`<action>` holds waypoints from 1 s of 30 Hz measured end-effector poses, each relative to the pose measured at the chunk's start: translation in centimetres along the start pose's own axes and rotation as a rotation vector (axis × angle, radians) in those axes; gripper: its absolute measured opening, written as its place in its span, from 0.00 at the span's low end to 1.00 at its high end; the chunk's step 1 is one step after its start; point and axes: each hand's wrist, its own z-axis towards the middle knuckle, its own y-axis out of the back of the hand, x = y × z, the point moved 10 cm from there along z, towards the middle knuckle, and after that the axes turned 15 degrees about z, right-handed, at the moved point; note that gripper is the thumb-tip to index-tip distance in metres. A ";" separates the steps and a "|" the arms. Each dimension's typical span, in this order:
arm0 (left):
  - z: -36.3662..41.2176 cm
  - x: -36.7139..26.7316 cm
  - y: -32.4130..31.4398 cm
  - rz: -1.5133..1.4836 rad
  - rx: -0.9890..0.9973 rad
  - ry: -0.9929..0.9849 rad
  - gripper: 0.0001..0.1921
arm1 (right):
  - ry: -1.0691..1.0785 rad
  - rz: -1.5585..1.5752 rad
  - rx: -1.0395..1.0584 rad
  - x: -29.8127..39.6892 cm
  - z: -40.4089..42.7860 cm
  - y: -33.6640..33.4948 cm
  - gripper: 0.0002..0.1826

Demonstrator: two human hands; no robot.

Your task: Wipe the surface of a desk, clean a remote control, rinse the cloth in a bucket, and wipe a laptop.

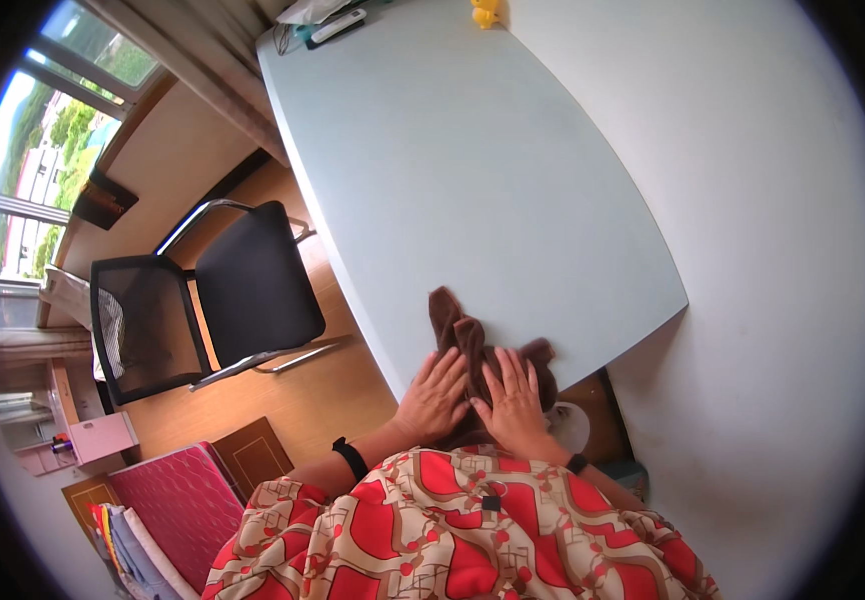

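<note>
A crumpled dark brown cloth (470, 336) lies in loose folds at the near end of the pale table (447, 180). My left hand (434, 396) rests on its left side, palm down, with the fingers pointing away from me. Beside it, my right hand (512, 401) presses flat on the right part of the cloth, fingers a little apart. Neither hand is closed around the fabric. Folds stick out beyond the fingertips, and the part under my palms is hidden.
A black mesh-back chair (260, 285) stands left of the table. At the far end are a yellow figurine (486, 13) and a white remote-like object (339, 26). The white wall (747, 225) borders the right side. A red mattress (177, 495) lies at lower left.
</note>
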 end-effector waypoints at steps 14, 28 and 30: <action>8.1 17.6 6.3 0.132 -0.332 0.330 0.30 | 0.315 -0.133 -0.111 1.8 22.6 -1.5 0.29; 14.8 30.0 8.2 0.328 -0.530 0.420 0.29 | 0.313 -0.256 -0.223 0.5 37.7 -3.4 0.31; 14.3 31.4 8.1 0.415 -0.535 0.448 0.29 | 0.297 -0.230 -0.212 1.3 38.8 -4.3 0.32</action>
